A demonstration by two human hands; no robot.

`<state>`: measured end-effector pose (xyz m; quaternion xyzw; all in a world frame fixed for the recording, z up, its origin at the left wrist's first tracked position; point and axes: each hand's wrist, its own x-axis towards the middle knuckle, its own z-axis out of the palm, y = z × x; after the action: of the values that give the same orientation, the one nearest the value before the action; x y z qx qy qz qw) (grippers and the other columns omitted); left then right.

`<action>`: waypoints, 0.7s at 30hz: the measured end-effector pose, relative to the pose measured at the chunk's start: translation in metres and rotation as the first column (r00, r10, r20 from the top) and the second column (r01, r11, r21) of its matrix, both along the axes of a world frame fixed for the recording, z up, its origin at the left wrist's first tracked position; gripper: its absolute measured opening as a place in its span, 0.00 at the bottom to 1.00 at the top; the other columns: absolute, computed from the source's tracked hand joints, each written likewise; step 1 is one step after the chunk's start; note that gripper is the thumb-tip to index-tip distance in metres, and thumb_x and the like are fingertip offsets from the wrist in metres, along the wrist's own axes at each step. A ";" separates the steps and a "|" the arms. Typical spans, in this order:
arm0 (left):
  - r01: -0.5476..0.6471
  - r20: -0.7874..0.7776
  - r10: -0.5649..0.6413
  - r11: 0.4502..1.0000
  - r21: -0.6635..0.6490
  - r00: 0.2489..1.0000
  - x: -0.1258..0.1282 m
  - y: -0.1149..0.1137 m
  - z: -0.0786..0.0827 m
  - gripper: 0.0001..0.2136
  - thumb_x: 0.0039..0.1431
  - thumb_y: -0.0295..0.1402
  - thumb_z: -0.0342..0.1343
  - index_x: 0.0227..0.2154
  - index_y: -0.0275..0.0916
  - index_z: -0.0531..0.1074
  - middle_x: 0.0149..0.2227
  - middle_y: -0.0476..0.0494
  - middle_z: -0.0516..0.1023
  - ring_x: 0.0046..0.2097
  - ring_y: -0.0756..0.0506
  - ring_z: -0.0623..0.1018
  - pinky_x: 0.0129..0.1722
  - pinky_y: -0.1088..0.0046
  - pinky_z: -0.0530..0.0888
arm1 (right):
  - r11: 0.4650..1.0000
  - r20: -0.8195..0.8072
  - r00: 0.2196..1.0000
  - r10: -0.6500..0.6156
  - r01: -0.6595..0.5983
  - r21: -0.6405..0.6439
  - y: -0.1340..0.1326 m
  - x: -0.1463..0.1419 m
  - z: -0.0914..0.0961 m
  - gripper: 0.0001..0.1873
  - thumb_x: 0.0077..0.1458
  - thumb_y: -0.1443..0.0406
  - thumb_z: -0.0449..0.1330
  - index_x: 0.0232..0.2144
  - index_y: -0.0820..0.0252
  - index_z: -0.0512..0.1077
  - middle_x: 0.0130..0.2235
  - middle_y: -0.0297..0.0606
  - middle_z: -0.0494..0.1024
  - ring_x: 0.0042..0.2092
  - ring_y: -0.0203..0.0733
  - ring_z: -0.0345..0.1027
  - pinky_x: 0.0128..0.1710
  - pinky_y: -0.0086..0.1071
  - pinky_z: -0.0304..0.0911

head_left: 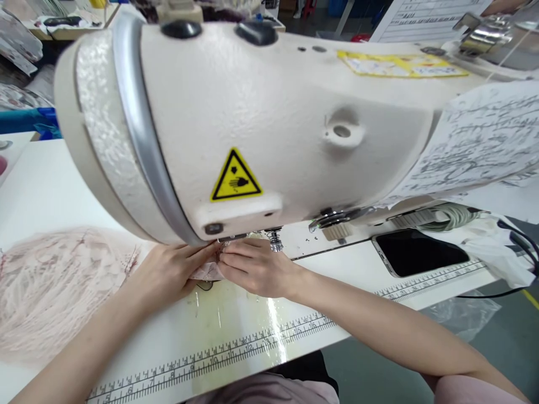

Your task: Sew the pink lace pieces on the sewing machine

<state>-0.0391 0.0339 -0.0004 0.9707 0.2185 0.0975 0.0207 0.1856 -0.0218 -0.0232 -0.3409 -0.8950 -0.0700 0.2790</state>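
Below the head of a white sewing machine (269,129), both my hands are close together at the needle area, which the machine head largely hides. My left hand (170,272) has its fingers pressed together on a small piece of pale pink fabric (208,272), their tips partly under the machine. From the other side my right hand (255,268) pinches the same fabric with bent fingers. Left of my left arm lies a gathered heap of sheer pink fabric (63,286) with darker reddish trim.
A black-screened phone (419,252) lies on the white table (337,280) at the right, beside white cloth and a black cable. Printed ruler marks (227,353) run along the front edge. A handwritten paper sheet (480,134) hangs on the machine.
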 end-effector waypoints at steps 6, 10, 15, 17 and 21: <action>-0.035 -0.065 0.037 0.999 0.029 0.997 0.000 0.000 -0.002 0.28 0.55 0.25 0.46 0.60 0.41 0.63 0.47 0.42 0.80 0.31 0.45 0.77 0.29 0.68 0.69 | 0.990 0.022 1.000 -0.009 0.006 0.142 0.002 0.003 0.004 0.09 0.60 0.73 0.55 0.34 0.60 0.74 0.33 0.33 0.79 0.41 0.35 0.71 0.40 0.28 0.71; -0.013 -0.067 0.016 0.999 0.050 0.998 0.002 -0.001 0.000 0.27 0.57 0.27 0.47 0.61 0.38 0.62 0.46 0.41 0.81 0.32 0.44 0.77 0.31 0.68 0.69 | 0.994 0.011 1.000 -0.017 0.015 0.107 0.002 0.004 0.003 0.08 0.60 0.74 0.56 0.35 0.61 0.74 0.34 0.32 0.79 0.43 0.35 0.71 0.42 0.29 0.70; -0.032 -0.059 0.038 0.995 0.091 0.998 0.008 -0.006 0.001 0.23 0.62 0.30 0.46 0.59 0.35 0.64 0.44 0.40 0.81 0.32 0.43 0.76 0.32 0.66 0.68 | 1.000 -0.030 0.999 -0.029 0.029 -0.010 0.000 0.006 -0.002 0.10 0.60 0.74 0.55 0.36 0.58 0.74 0.36 0.34 0.79 0.45 0.36 0.71 0.42 0.29 0.69; -0.045 -0.062 0.053 0.992 0.115 0.997 0.011 -0.008 0.003 0.21 0.62 0.31 0.46 0.58 0.34 0.66 0.45 0.39 0.81 0.35 0.42 0.77 0.34 0.65 0.69 | 0.999 -0.034 0.999 -0.041 0.041 -0.009 0.000 0.007 -0.002 0.10 0.60 0.74 0.54 0.36 0.58 0.74 0.36 0.34 0.79 0.45 0.36 0.70 0.42 0.29 0.68; -0.037 -0.078 0.052 0.983 0.179 0.996 0.016 -0.012 0.005 0.20 0.62 0.30 0.47 0.55 0.30 0.68 0.43 0.36 0.80 0.36 0.41 0.77 0.35 0.64 0.69 | 0.998 0.005 0.998 -0.068 0.068 0.018 0.000 0.010 0.001 0.11 0.60 0.75 0.53 0.37 0.58 0.74 0.37 0.33 0.79 0.43 0.35 0.70 0.42 0.29 0.67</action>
<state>-0.0230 0.0217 0.0047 0.9668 0.2312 0.0771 -0.0770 0.1955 -0.0215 -0.0223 -0.3682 -0.8830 -0.0884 0.2773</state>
